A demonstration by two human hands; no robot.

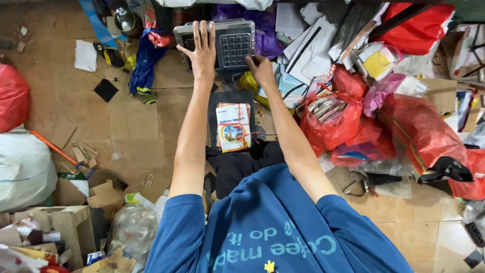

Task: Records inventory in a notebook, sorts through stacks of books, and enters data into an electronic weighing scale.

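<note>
while the left hand (202, 48) lies flat, fingers spread, steadying the grey keypad scale head (214, 43), right hand (260, 68) curls loosely at its keypad corner, gripping nothing. tied stack of paper booklets (233, 126) sits on black platform (230, 101) below, likely for weighing.

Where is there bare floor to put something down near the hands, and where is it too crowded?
Bare cardboard floor lies left of the left hand, between the red bag and the booklet bundle. Right of the right hand, papers and red bags crowd everything.
</note>
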